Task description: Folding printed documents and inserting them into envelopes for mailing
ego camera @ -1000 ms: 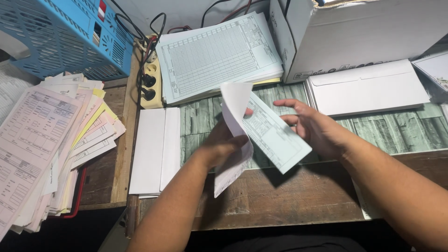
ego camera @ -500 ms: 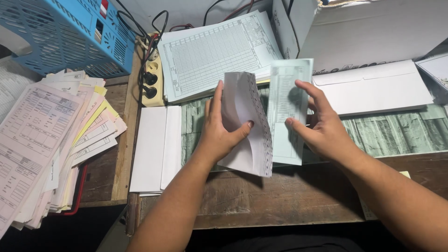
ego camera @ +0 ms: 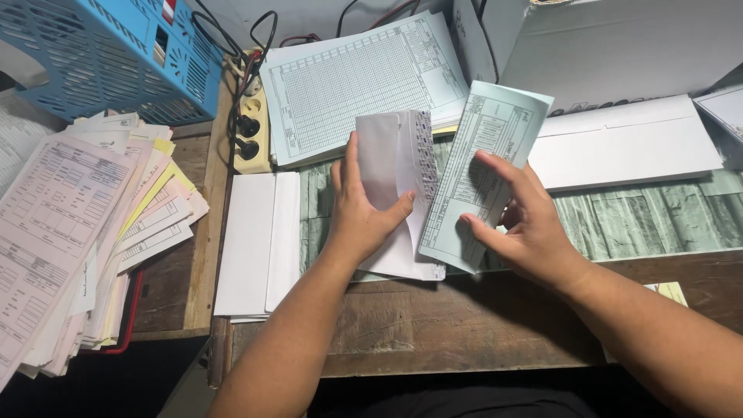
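Head view: left hand (ego camera: 362,215) pinches a folded white form (ego camera: 398,193) by its edge, right hand (ego camera: 520,220) grips a pale green slip (ego camera: 480,166) – both lifted off the tabletop (ego camera: 464,325), apart, so each sheet stays separate – envelope stack (ego camera: 255,244) waiting left.

Matt paper: pale green form (ego camera: 484,170) & white envelope (ego camera: 398,166). Desk (ego camera: 464,325) rough worn wood (grain showing). Blue basket (ego camera: 101,58) glossy plastic.
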